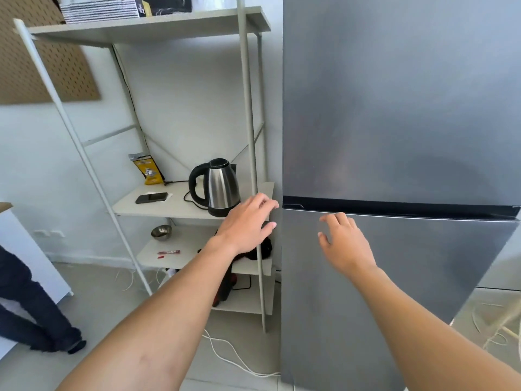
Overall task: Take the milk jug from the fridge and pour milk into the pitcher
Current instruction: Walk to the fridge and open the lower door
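A tall grey fridge [394, 122] fills the right half of the view, both its doors closed, with a dark gap between the upper and lower door. My left hand [248, 224] is open, fingers spread, at the fridge's left edge level with that gap. My right hand [344, 244] is open in front of the top of the lower door, fingertips close to the gap. Neither hand holds anything. The milk jug and the pitcher are not in view.
A white metal shelf unit [251, 108] stands just left of the fridge, carrying a steel kettle [217, 187], a phone [151, 197], a yellow bag [148, 169] and a small metal bowl [161, 232]. Cables lie on the floor. A person's legs [33, 311] show at the far left.
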